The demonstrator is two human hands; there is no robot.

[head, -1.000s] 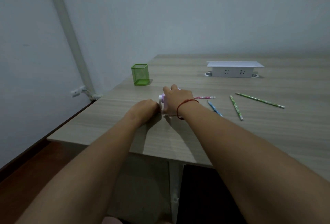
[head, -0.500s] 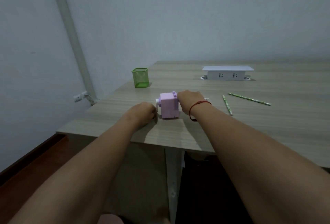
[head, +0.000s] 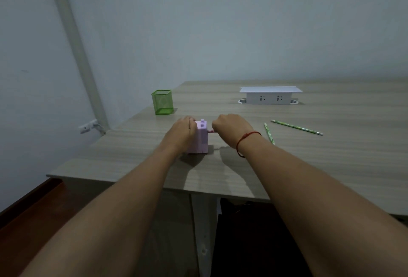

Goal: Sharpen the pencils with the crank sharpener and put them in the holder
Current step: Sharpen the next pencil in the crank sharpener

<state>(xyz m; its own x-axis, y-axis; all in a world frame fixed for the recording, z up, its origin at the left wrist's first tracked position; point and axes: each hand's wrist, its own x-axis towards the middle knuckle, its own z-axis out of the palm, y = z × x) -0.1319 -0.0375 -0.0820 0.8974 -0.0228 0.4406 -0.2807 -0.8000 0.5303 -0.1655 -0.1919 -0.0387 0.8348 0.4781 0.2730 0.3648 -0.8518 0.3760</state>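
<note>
A lilac crank sharpener (head: 202, 139) stands near the front of the wooden table (head: 320, 162). My left hand (head: 182, 130) is closed against its left side, where the crank is hidden. My right hand (head: 231, 127) is closed on a pink pencil (head: 211, 131) that sticks out of the sharpener's right face; only a short stub shows. Two green patterned pencils (head: 269, 133) (head: 297, 127) lie on the table to the right. The green mesh holder (head: 162, 101) stands further back on the left, with nothing visible inside.
A white socket box (head: 270, 96) sits at the back of the table. The table's left corner and front edge lie close to the sharpener. A grey pipe (head: 75, 40) runs down the wall on the left.
My right hand came off the top of the sharpener and now grips the pencil at its right side. My left hand rose to the sharpener's upper left. The view shifted.
</note>
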